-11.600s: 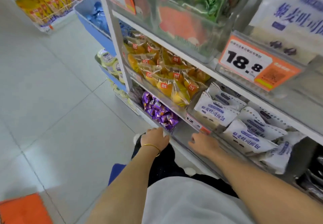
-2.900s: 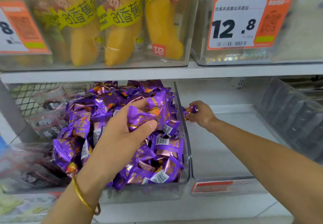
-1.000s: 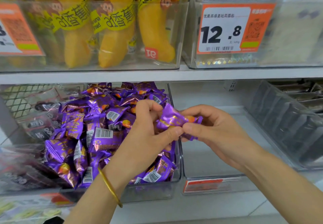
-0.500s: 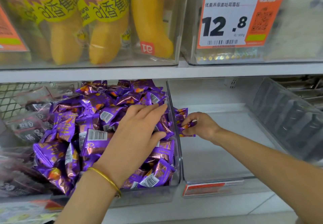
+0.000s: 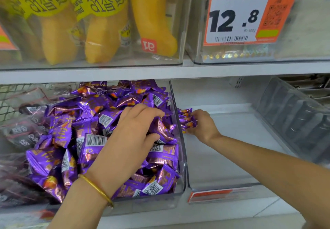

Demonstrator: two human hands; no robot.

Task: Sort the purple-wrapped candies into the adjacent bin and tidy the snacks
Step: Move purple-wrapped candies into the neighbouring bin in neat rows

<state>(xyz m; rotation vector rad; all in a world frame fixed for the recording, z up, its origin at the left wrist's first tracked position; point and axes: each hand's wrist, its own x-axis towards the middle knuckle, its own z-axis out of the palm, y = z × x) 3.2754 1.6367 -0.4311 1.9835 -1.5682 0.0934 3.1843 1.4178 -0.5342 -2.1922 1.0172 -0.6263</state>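
The left hand (image 5: pixel 132 139), wearing a thin gold bangle (image 5: pixel 96 190), is lying on the heap of shiny purple foil-wrapped candies (image 5: pixel 71 139) filling the clear plastic bin (image 5: pixel 184 166) on the lower white shelf (image 5: pixel 160 219). Its fingers (image 5: pixel 151 111) are curling round a wrapper at the heap's upper right. The right hand (image 5: pixel 204 125) is reaching into the neighbouring clear bin (image 5: pixel 232 148), fingers (image 5: pixel 199 114) pinching a small bunch of purple candies (image 5: pixel 186 121) just beside the dividing wall, towards the back. Yellow banana-shaped snack packs (image 5: pixel 105 32) are standing above.
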